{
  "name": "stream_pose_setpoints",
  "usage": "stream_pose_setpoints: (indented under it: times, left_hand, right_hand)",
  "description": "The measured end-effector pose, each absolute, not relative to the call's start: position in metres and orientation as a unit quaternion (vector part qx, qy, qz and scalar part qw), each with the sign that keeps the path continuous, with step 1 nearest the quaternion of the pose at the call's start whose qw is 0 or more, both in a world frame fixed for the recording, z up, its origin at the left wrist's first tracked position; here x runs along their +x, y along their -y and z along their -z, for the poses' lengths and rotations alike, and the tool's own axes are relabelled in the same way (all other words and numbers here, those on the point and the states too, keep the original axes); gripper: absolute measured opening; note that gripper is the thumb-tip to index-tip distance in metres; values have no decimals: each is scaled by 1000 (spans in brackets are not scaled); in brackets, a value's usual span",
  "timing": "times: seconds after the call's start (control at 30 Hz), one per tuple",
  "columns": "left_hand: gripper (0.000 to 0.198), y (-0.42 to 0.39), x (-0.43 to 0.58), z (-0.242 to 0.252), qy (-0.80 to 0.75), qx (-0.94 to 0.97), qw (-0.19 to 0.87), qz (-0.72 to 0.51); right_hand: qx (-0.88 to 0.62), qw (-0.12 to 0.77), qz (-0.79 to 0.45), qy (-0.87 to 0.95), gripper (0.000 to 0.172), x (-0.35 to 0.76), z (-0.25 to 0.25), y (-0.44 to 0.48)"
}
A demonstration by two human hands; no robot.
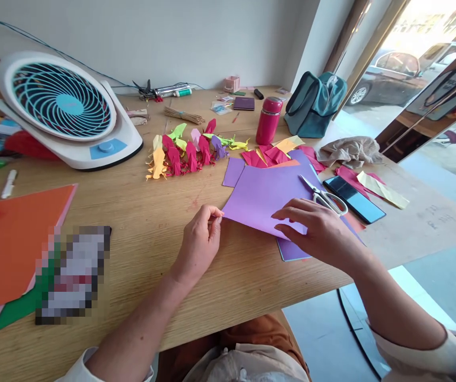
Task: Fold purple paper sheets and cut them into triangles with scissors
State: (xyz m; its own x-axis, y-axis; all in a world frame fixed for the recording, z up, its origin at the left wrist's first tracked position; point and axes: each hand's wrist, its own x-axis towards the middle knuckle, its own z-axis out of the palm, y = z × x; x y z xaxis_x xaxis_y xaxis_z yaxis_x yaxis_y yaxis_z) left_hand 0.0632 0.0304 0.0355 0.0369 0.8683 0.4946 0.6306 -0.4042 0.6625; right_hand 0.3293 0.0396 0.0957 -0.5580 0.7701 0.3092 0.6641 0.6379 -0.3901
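Purple sheet: it lies flat on the tabletop, with its far right part under the scissors. Its pointed near corner reaches well to the left of the scissors.
Left hand: it sits well left of the scissors. The fingers are clenched in a pinch on the sheet's pointed corner.
Left arm pose: the bare forearm runs straight up from the near tabletop edge, with the wrist low and the knuckles up.
Right hand: it is just on the near side of the scissors, palm down. The fingers are released and spread, pressing the sheet and grasping nothing.
Right arm pose: the forearm comes in from the right, with the elbow off the tabletop.
Doing it well: we judge that the flat hand should pin the paper firmly while the pinching hand guides the corner slowly, so the edges meet square. The scissors lying on the sheet may drag it.
Also nearby: a dark phone lies just right of the scissors. Folded paper figures stand well left of the scissors and beyond them.
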Motion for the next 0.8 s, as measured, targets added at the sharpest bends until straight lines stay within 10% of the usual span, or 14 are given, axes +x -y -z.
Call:
stream_pose_setpoints:
  times: [0.8]
  left_hand:
    - [14, -28, 66, -32, -493, 711, 168, -473]
  right_hand:
    - [-393, 194, -292, 850, 12, 287, -54, -73]
